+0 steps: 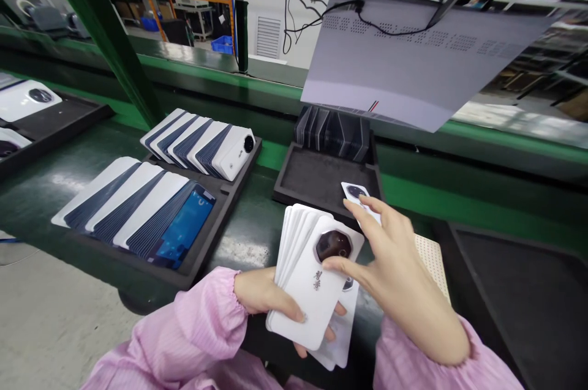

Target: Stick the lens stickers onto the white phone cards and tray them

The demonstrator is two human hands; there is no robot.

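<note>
My left hand (275,301) is wrapped round a fanned stack of thin white phone back panels (305,310). The front panel bears a dark octagonal camera patch and small dark lettering. Lower panels (342,341) stick out beneath it at the right. My right hand (390,255) is over the stack's upper right, thumb and forefinger spread apart. Its thumb tip is at the camera patch; whether it touches cannot be told. Behind the right fingers lies another white panel (353,189), partly hidden by them.
Left, a black tray (209,237) holds fanned rows of white and dark panels (197,142). Ahead, a black tray (312,179) holds dark panels (333,133) under a hanging grey screen housing (381,65). A dotted board (432,261) and black tray (528,292) are right.
</note>
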